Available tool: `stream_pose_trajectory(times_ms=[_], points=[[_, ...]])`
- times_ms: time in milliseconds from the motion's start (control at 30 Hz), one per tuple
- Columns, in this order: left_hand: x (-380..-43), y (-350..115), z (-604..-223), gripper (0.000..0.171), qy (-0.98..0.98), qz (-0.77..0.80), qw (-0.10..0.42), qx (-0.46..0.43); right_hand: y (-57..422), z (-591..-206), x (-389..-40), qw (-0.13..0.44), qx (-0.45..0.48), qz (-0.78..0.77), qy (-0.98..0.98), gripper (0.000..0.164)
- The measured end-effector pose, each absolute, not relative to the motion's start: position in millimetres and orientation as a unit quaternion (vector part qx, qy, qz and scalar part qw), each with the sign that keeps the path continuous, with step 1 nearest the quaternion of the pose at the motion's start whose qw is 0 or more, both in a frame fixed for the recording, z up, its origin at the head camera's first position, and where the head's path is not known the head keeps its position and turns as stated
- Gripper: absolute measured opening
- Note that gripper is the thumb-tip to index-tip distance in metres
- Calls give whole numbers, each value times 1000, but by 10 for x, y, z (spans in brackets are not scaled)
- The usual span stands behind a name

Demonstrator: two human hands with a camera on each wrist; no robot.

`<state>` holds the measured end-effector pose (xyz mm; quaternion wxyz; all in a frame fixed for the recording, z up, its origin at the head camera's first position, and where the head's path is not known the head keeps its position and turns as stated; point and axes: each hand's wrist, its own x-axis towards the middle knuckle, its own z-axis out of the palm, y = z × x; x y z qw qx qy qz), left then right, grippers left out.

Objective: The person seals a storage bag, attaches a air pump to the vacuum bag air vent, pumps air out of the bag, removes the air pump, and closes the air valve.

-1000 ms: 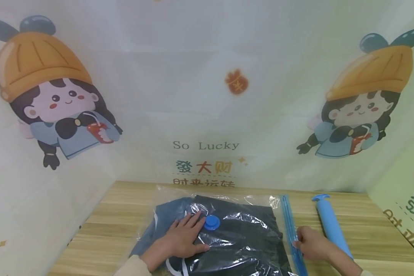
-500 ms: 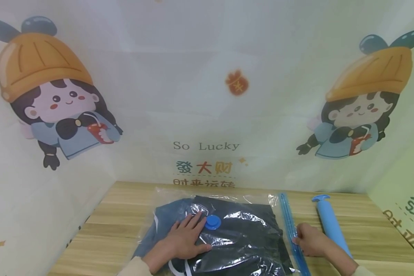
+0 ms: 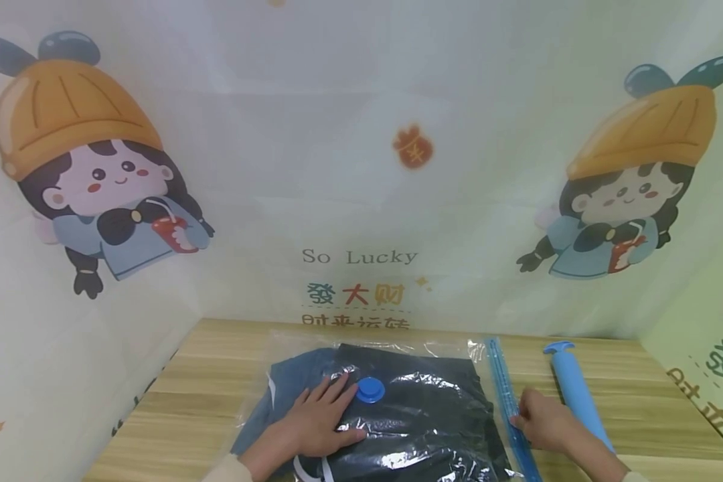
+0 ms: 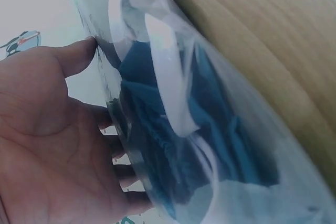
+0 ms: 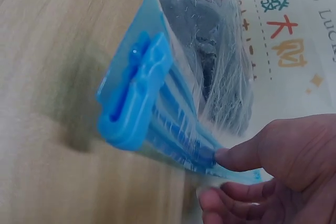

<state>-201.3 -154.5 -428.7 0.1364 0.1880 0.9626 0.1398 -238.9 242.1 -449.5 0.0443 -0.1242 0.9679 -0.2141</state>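
Observation:
A clear vacuum storage bag (image 3: 422, 415) with dark and blue folded clothes in it lies on the wooden table, a round blue valve (image 3: 370, 389) on its top. My left hand (image 3: 319, 418) rests on the bag left of the valve, fingers spread and straight. At the bag's right end, my right hand (image 3: 542, 422) pinches the blue zip strip (image 3: 506, 395) between thumb and curled fingers. The right wrist view shows a blue zip slider (image 5: 135, 93) at the strip's near end. Through the plastic, the left wrist view shows blue cloth (image 4: 173, 124) with white bands.
A blue hand pump (image 3: 580, 395) with a T-shaped handle lies right of the bag, partly behind the right forearm. The wooden table (image 3: 175, 402) ends at a printed cloth backdrop (image 3: 349, 201) behind and at both sides.
Both hands stay almost where they were, the left on the bag and the right at the zip strip. The head view has shifted very slightly.

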Motion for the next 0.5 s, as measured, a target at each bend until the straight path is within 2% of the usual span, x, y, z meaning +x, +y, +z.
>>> stream_pose_trajectory(times_ms=[167,300,400,500], points=[[-2014,-1546,-4281,83,963,134,144,184,2286,-4427,-2357,-41,-159,-151,975,31],[-2046,-1511,-4269,81,966,129,148,169,1980,-4362,-2360,-78,-238,-166,954,27],[-2065,-1477,-4240,80,968,120,154,158,1719,-4358,-2371,-73,-331,-189,922,24],[-2076,-1458,-4212,79,969,115,162,149,1452,-4364,-2382,-38,-386,-198,900,19]])
